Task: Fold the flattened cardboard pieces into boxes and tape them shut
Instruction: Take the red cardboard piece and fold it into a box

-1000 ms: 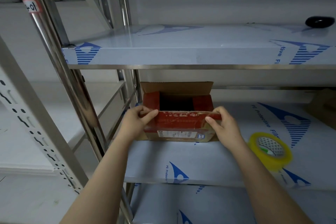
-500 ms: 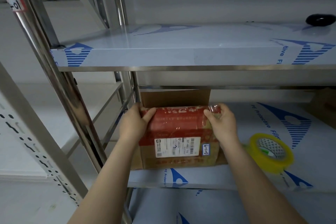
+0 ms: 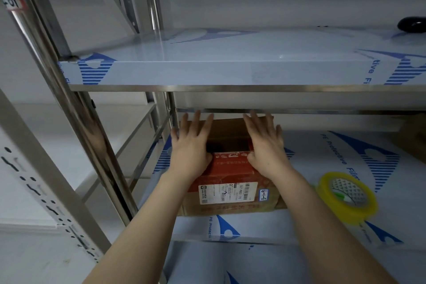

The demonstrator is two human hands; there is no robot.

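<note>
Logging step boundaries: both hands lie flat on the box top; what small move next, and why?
Probably fold the rear flap down over the dark gap. The left hand and right hand lie flat on the box top, the gap between them is open, and the tape roll lies untouched.

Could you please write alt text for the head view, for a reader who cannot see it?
The left hand and right hand, fingers straight, press on the top of a box on a shelf; a dark gap shows between them. A tape roll sits to its right.
</note>
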